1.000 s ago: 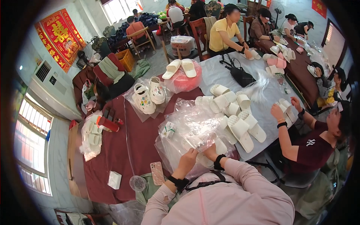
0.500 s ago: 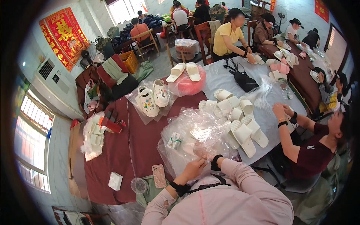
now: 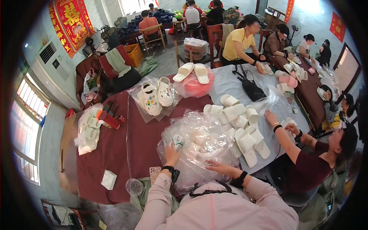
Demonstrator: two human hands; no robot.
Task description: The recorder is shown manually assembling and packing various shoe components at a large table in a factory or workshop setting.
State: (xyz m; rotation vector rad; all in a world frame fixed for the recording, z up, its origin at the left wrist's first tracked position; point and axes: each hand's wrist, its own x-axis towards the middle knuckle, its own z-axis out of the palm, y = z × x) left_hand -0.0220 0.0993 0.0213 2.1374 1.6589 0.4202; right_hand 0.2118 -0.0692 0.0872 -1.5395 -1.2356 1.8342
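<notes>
My left hand (image 3: 172,155) reaches over the clear plastic bags (image 3: 199,132), its fingers stretched to the lower edge of a small white-and-green packet (image 3: 177,141). Whether the fingertips press on the packet is too small to tell. My right hand (image 3: 219,168) is open, palm down, its fingers extended over the near right side of the bag pile. To the right of the bags lie several cream slide slippers (image 3: 247,142). Beyond the pile, a pair of white clogs with coloured charms (image 3: 151,100) rests on clear plastic.
A pair of white slides (image 3: 190,73) tops a pink wrapped bundle (image 3: 195,86). On the maroon cloth (image 3: 111,153) are a white box (image 3: 109,179), a clear round tub (image 3: 134,186), a phone (image 3: 154,172) and a red cylinder (image 3: 108,119). A co-worker (image 3: 314,157) works at right.
My hands have parted: the left moved forward and left to the packet, the right opened out over the bags. The co-worker at right has stretched an arm toward the slippers.
</notes>
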